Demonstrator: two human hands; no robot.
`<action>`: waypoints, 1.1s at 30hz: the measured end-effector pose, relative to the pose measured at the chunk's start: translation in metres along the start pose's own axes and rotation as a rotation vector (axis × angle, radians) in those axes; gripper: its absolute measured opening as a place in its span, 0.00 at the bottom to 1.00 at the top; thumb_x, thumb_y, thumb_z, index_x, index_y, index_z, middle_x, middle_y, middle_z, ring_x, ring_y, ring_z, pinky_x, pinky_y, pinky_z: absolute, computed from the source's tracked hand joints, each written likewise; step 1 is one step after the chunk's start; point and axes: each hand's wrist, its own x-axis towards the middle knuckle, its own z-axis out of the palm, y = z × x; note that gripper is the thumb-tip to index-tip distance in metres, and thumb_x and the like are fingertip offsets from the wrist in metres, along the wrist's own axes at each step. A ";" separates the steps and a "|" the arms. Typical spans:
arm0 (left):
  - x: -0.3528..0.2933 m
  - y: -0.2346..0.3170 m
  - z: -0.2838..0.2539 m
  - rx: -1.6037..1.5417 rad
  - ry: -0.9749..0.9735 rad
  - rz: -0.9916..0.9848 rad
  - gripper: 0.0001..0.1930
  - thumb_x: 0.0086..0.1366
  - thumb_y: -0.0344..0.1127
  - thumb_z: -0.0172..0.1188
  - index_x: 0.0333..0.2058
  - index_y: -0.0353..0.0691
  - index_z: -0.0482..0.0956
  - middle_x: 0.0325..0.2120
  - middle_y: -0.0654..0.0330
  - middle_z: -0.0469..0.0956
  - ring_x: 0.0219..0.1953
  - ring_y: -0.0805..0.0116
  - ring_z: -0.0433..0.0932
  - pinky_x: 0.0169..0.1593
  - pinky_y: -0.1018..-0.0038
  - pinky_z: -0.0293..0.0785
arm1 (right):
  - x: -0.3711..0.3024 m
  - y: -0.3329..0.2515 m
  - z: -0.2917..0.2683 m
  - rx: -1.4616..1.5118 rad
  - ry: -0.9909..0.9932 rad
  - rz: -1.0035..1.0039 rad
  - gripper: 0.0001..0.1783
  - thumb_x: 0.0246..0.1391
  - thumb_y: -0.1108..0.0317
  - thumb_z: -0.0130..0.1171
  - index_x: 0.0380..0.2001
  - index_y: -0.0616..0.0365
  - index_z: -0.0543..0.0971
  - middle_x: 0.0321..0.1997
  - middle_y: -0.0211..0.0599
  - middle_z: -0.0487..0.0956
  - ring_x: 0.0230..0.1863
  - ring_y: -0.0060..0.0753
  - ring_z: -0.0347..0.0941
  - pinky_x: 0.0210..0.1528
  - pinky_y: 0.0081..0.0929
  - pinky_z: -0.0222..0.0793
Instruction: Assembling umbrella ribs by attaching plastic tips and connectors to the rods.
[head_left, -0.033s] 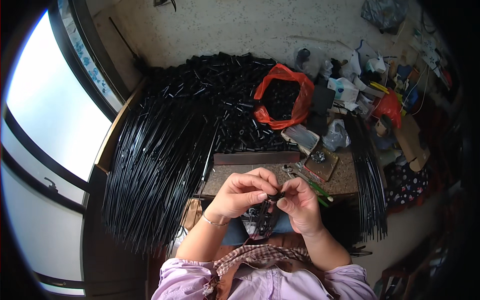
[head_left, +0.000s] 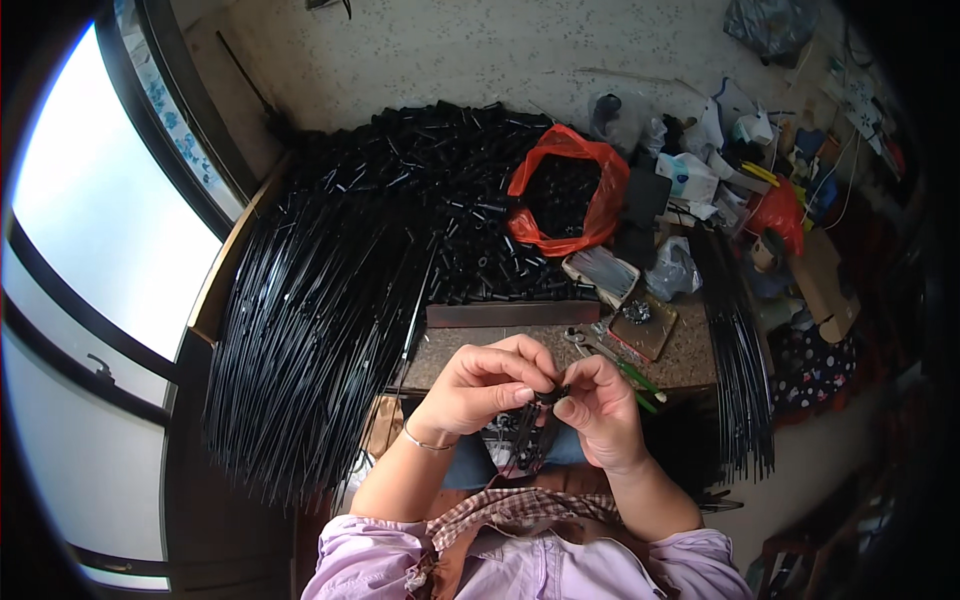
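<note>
Both my hands meet over the front edge of the work table, pinching at a small black part [head_left: 547, 396]. The thumb and fingertips of my left hand [head_left: 490, 385] close on it from the left. From the right, my right hand [head_left: 600, 408] grips it between thumb and fingers. Its exact kind is too small and too covered by fingertips to make out. Dark thin loops or strands [head_left: 525, 440] hang below my fingers, over my lap. Just beyond my right hand, pliers with green handles [head_left: 632, 376] lie on the table [head_left: 480, 350].
Long thin black rods [head_left: 300, 350] fan over the table's left side; a smaller bundle [head_left: 738, 370] hangs at right. Short black tubes [head_left: 420, 150] are heaped behind a dark bar [head_left: 512, 314]. An open red bag [head_left: 615, 200] holds black pieces. Trays [head_left: 655, 345] and clutter stand right.
</note>
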 end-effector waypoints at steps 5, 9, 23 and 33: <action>0.005 0.001 -0.004 0.056 -0.108 0.079 0.06 0.49 0.25 0.64 0.28 0.33 0.81 0.31 0.55 0.75 0.35 0.67 0.73 0.41 0.74 0.70 | 0.001 -0.014 -0.002 0.068 -0.147 0.113 0.15 0.50 0.77 0.57 0.41 0.63 0.67 0.38 0.31 0.72 0.37 0.20 0.71 0.41 0.18 0.70; -0.001 -0.012 0.001 0.109 -0.041 0.162 0.09 0.49 0.25 0.64 0.32 0.34 0.80 0.40 0.58 0.68 0.43 0.68 0.67 0.49 0.74 0.63 | 0.004 -0.016 -0.012 0.055 -0.202 0.196 0.15 0.53 0.75 0.55 0.45 0.66 0.70 0.39 0.34 0.75 0.39 0.22 0.72 0.43 0.18 0.69; -0.012 -0.005 0.022 0.744 0.251 0.414 0.07 0.49 0.19 0.59 0.29 0.31 0.74 0.31 0.54 0.76 0.32 0.67 0.75 0.36 0.78 0.71 | 0.002 -0.010 -0.001 0.039 0.026 -0.002 0.12 0.45 0.78 0.61 0.36 0.64 0.76 0.36 0.34 0.77 0.37 0.22 0.72 0.43 0.17 0.66; -0.029 -0.003 0.035 1.031 0.323 0.398 0.15 0.50 0.33 0.64 0.35 0.33 0.74 0.29 0.55 0.75 0.28 0.62 0.74 0.33 0.75 0.70 | 0.006 -0.005 -0.004 -0.084 -0.042 0.094 0.11 0.40 0.73 0.67 0.28 0.62 0.76 0.30 0.27 0.72 0.30 0.15 0.66 0.31 0.12 0.63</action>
